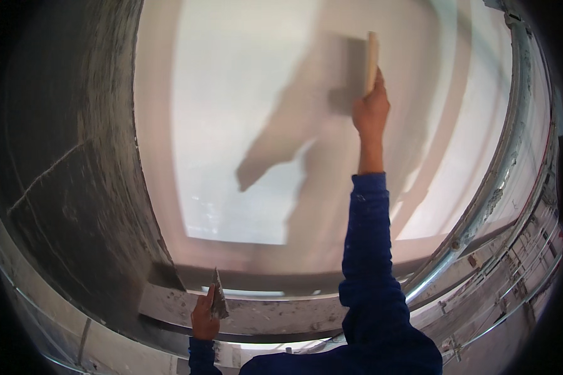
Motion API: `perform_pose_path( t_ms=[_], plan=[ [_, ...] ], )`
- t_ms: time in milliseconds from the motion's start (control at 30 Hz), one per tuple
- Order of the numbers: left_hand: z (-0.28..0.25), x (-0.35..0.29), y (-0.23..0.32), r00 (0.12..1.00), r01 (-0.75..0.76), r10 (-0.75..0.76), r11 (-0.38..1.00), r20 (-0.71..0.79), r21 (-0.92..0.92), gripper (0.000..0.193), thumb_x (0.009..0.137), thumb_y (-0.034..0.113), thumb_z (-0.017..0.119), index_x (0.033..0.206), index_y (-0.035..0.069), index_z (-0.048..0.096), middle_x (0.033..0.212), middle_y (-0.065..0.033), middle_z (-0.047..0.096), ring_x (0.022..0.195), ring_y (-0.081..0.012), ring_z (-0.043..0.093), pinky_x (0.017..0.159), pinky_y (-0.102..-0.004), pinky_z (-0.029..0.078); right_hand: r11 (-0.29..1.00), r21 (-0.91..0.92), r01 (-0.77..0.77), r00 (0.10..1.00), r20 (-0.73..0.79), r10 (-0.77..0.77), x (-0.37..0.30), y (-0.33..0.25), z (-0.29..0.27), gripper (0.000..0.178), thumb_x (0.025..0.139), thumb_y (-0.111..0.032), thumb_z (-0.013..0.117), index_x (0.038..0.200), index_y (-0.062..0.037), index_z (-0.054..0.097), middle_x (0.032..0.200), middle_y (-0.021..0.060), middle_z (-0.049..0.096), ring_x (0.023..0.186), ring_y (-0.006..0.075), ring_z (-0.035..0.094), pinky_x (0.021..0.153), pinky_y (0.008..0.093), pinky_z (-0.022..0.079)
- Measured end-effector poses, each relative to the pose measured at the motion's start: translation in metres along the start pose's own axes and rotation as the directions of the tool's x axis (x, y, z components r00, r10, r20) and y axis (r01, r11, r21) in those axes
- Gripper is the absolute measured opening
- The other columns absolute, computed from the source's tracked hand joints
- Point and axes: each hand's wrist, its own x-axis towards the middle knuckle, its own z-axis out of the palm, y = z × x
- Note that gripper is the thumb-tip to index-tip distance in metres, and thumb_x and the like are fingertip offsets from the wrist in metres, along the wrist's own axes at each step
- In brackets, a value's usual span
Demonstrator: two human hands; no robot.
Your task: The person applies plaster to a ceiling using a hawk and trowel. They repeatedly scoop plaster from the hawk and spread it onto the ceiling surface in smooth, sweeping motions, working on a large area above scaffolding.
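Observation:
My right hand (371, 115) reaches up along the pale smooth wall (238, 94), its fingers wrapped round a plastering float (372, 59). The float is light-coloured, long and thin, seen nearly edge-on; whether its face touches the wall is hard to tell. Lower and to the left, my left hand (204, 317) grips a pointed trowel (219, 303) with its tip upward. Grey material marks the trowel's blade. The trowel's handle is hidden in my closed fingers. A shadow of my arm and the float falls across the wall.
A dark grey wall (62, 156) with a pale crack line stands at the left. On the right, a metal scaffold tube (494, 181) curves past the wall. A rough ledge (263, 314) runs below it. Further scaffold bars (513, 284) show at the lower right.

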Motion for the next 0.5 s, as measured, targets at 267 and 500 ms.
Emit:
perform_pose_path(
  t_ms=[267, 500],
  plan=[
    [-0.017, -0.015, -0.021, 0.924, -0.196, 0.225, 0.973, -0.311, 0.121, 0.062, 0.067, -0.008, 0.051, 0.127, 0.003, 0.041, 0.089, -0.019, 0.054, 0.084, -0.0357, 0.053, 0.075, -0.0377, 0.044, 0.952, -0.29, -0.094, 0.995, -0.071, 0.076, -0.011, -0.029, 0.084, 0.076, 0.067, -0.01, 0.061, 0.134, -0.0123, 0.026, 0.129, 0.0298, 0.028, 0.117, 0.0454, 0.032, 0.091, 0.0571, 0.027],
    [-0.013, 0.006, -0.007, 0.943, -0.086, 0.091, 0.996, -0.32, 0.029, 0.057, 0.071, -0.006, 0.051, 0.126, 0.001, 0.041, 0.121, -0.0202, 0.048, 0.108, -0.0361, 0.048, 0.097, -0.037, 0.032, 0.991, -0.136, 0.009, 0.999, 0.05, -0.002, -0.049, -0.121, 0.138, 0.076, 0.064, -0.005, 0.06, 0.133, -0.007, 0.027, 0.122, 0.0248, 0.035, 0.11, 0.042, 0.038, 0.089, 0.0537, 0.031]
  ],
)
